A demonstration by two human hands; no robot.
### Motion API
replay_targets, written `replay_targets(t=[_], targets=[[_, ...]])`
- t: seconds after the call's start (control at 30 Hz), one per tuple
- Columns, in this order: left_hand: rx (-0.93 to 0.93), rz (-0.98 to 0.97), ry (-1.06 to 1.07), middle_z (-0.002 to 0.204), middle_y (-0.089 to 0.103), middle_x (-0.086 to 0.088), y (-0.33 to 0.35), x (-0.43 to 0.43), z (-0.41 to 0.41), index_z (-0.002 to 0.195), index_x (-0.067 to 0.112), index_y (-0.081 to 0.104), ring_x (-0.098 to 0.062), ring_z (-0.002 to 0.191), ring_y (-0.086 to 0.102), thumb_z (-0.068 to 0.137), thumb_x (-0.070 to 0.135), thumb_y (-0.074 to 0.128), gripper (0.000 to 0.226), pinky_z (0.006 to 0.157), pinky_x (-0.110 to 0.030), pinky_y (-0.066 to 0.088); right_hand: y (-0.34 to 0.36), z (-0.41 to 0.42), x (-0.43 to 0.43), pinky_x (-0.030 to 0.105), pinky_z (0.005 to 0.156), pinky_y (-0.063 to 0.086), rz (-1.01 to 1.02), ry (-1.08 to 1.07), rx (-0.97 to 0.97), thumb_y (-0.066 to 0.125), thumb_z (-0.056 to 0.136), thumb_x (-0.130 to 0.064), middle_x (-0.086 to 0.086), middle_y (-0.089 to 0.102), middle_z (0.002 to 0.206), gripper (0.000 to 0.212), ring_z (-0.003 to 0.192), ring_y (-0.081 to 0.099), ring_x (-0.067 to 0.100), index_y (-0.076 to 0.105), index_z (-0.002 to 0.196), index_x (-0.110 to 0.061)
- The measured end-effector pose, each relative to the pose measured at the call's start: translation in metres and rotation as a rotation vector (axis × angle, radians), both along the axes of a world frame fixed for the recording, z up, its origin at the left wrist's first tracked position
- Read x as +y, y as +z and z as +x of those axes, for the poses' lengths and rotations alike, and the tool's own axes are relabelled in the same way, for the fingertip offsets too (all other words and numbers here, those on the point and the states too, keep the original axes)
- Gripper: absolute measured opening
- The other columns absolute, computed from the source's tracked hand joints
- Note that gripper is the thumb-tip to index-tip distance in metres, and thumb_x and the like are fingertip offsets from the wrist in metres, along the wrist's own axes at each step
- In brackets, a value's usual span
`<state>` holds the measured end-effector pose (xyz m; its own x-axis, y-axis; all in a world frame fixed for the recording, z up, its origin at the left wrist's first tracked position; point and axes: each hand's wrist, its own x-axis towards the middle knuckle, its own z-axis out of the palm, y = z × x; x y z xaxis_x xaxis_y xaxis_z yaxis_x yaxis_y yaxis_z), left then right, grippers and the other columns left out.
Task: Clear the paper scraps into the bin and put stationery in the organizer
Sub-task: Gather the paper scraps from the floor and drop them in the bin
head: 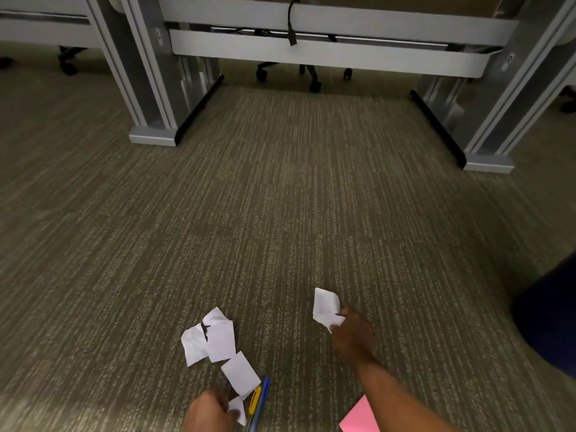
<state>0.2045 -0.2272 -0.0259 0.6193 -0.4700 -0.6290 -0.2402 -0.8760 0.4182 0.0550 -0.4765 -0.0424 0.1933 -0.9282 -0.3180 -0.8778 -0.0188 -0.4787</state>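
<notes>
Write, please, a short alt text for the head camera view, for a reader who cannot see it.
Over grey carpet, the person's right hand grips a white paper scrap, while the left hand holds a smaller scrap by a yellow pen and a blue pen. Three more white scraps lie between them, a pink sheet shows at the bottom edge, and desk legs stand behind.

I look down at grey-green striped carpet. My right hand pinches a crumpled white paper scrap near the floor. My left hand closes on a smaller scrap, beside a yellow pen and a blue pen. Three more white scraps lie clustered just ahead. A pink sheet lies under my right forearm. Grey desk legs stand beyond.
</notes>
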Motion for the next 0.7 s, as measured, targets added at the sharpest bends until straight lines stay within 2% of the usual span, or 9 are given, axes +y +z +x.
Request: replay_targets(t=[0.07,0.13,0.17,0.23,0.33,0.4,0.5,0.6,0.7], targets=[[0.104,0.033,0.07,0.073,0.063,-0.002,0.003,0.0,0.013,0.065,0.02,0.063,-0.017,0.078,0.063,0.072,0.027,0.082,0.021,0.067,-0.021,0.043,0.002,-0.004,0.006,0.032,0.079,0.051,0.088,-0.048,-0.207,0.071,0.074,-0.02,0.006,0.074,0.103,0.026,0.098,0.069,0.028,0.071,0.1,-0.016],[0.276,0.006,0.146,0.06,0.065,-0.008,0.012,0.0,0.031,0.067,0.008,0.068,-0.02,0.058,0.063,0.067,0.016,0.087,0.021,0.051,-0.021,0.044,0.002,-0.006,0.01,0.035,0.078,0.055,0.2,-0.109,-0.35,0.078,0.068,-0.03,-0.003,0.076,0.088,0.019,0.084,0.071,0.019,0.076,0.085,-0.021],[0.349,0.001,0.184,0.056,0.063,-0.009,0.014,0.0,0.039,0.074,0.003,0.068,-0.02,0.047,0.058,0.068,0.01,0.087,0.021,0.043,-0.021,0.041,0.004,-0.007,0.011,0.034,0.073,0.056,0.249,-0.127,-0.344,0.08,0.067,-0.029,-0.004,0.073,0.08,0.014,0.075,0.069,0.016,0.076,0.077,-0.019],[0.472,-0.065,0.285,0.054,0.055,-0.013,0.021,-0.002,0.047,0.088,-0.006,0.067,-0.018,0.041,0.049,0.073,0.0,0.083,0.023,0.039,-0.022,0.04,0.0,-0.009,0.009,0.037,0.064,0.057,0.361,-0.129,-0.301,0.08,0.071,-0.01,0.007,0.07,0.079,0.014,0.07,0.067,0.019,0.075,0.084,-0.008],[0.506,-0.174,0.372,0.057,0.048,-0.01,0.024,-0.012,0.042,0.079,0.005,0.06,-0.016,0.044,0.042,0.077,0.001,0.081,0.022,0.041,-0.022,0.039,-0.001,-0.016,0.001,0.048,0.073,0.06,0.489,-0.137,-0.284,0.077,0.072,0.003,0.019,0.071,0.093,0.03,0.085,0.071,0.033,0.069,0.1,0.005],[0.448,-0.242,0.45,0.054,0.049,-0.008,0.018,-0.024,0.036,0.072,0.008,0.058,-0.018,0.044,0.044,0.075,0.005,0.084,0.026,0.044,-0.023,0.038,0.007,-0.02,-0.005,0.035,0.055,0.058,0.552,-0.126,-0.303,0.075,0.076,0.004,0.014,0.068,0.083,0.027,0.074,0.068,0.027,0.066,0.102,0.004],[0.131,-0.313,0.361,0.061,0.06,-0.005,0.003,-0.035,0.02,0.058,0.012,0.058,-0.022,0.057,0.054,0.073,0.011,0.086,0.032,0.056,-0.026,0.038,0.021,-0.023,-0.013,0.021,0.039,0.045,0.609,-0.094,-0.339,0.071,0.083,-0.001,0.008,0.065,0.073,0.012,0.061,0.064,0.017,0.066,0.093,-0.003],[-0.127,-0.353,0.291,0.073,0.066,-0.007,-0.009,-0.035,0.005,0.057,0.021,0.059,-0.024,0.068,0.062,0.066,0.015,0.087,0.03,0.059,-0.028,0.04,0.026,-0.022,-0.016,0.02,0.042,0.047,0.636,-0.081,-0.416,0.068,0.088,-0.01,0.006,0.068,0.074,0.004,0.062,0.065,0.014,0.067,0.092,-0.009],[-0.202,-0.347,0.303,0.081,0.06,-0.01,-0.023,-0.033,-0.001,0.059,0.02,0.059,-0.027,0.076,0.061,0.065,0.013,0.085,0.027,0.068,-0.035,0.048,0.021,-0.022,-0.013,0.026,0.054,0.051,0.637,-0.101,-0.476,0.063,0.093,-0.019,0.005,0.069,0.084,0.007,0.076,0.065,0.017,0.067,0.097,-0.014]])
